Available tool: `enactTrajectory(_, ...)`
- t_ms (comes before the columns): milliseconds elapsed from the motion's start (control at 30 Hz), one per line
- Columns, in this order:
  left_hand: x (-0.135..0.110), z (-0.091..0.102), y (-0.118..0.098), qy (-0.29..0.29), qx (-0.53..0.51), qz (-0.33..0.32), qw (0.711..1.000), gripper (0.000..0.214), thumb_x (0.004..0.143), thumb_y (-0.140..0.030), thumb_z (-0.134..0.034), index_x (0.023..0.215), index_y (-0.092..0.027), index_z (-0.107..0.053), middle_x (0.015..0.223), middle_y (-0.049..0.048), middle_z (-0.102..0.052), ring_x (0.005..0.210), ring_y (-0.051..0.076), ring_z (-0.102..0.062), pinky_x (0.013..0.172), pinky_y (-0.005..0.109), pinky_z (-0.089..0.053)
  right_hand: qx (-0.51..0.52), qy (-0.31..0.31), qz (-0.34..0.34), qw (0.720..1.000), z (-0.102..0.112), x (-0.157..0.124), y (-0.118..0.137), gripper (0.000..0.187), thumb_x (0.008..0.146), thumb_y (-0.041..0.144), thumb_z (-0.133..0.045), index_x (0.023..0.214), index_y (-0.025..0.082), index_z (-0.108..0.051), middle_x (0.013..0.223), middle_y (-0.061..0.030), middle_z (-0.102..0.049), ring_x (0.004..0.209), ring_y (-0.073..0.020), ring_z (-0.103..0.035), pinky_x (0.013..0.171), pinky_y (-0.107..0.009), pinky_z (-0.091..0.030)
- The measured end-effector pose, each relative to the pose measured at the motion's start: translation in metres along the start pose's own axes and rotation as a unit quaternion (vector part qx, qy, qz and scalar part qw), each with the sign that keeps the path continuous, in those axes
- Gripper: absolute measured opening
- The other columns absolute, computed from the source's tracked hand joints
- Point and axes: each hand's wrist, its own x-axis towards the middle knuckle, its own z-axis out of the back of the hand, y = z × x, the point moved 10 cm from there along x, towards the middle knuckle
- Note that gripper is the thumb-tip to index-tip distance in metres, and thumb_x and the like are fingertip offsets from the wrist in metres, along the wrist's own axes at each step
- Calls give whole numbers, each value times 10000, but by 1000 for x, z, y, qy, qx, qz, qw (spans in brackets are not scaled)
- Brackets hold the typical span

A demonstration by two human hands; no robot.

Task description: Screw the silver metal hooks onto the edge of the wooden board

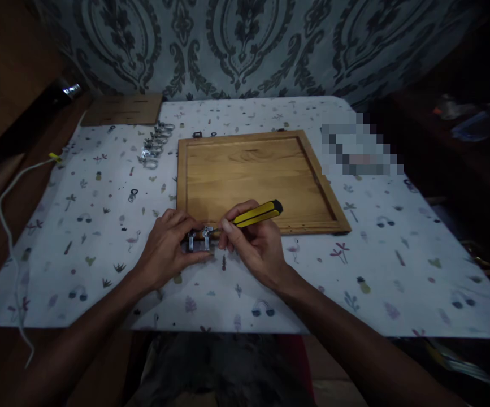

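A wooden cabinet door panel (248, 175) lies flat on a patterned white sheet. At its near edge sits a small metal hinge (199, 241). My left hand (166, 249) is closed around the hinge, pressing it against the panel's edge. In my right hand (255, 246) I grip a screwdriver with a yellow and black handle (258, 213); its tip meets the hinge. The two hands almost touch.
A row of several metal hinges (154, 150) lies left of the panel. A brown cardboard piece (121, 109) sits at the back left. A white cable (11, 192) runs along the left edge. Patterned wallpaper (245, 45) stands behind. A blurred patch lies at the right.
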Motion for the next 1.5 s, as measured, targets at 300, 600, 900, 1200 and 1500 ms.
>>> enactTrajectory(300,0,3,-2,-1,-10,-2,1000,402,800,-499,-867,1071,-242,-717,984,46,-661,965,275,-567,832,411,-470,-7,36,-31,999,-5,4,9,357,976,578,-633,1016,233,-551,769,15,-628,639,-144,-654,586,-294,-553)
enactTrajectory(600,0,1,-2,-9,-10,-14,1000,403,808,-479,-863,1089,-224,-728,1005,54,-686,949,266,-572,829,404,-458,-51,73,-31,996,-5,8,9,396,1038,594,-501,1166,221,-531,876,-21,-674,684,-154,-667,659,-316,-567)
enactTrajectory(900,0,-1,1,-17,2,-15,1000,411,783,-482,-882,1057,-222,-718,1016,53,-681,999,280,-572,838,395,-454,-115,72,17,991,-7,9,21,347,1034,536,-540,996,197,-607,785,-28,-667,672,-162,-665,617,-303,-559)
enactTrajectory(1200,1,-1,-1,-14,4,-12,1000,394,782,-434,-891,1059,-208,-726,1005,55,-675,989,288,-578,833,402,-464,-68,47,-18,996,-8,13,19,385,879,552,-763,853,202,-605,685,22,-622,575,-129,-628,526,-254,-523)
enactTrajectory(1500,0,0,-3,-17,-1,-39,999,423,797,-460,-880,1077,-192,-712,1037,65,-693,1012,281,-592,854,393,-461,-4,36,-35,999,-5,20,13,439,899,611,-713,942,192,-588,678,27,-655,533,-116,-631,512,-246,-523)
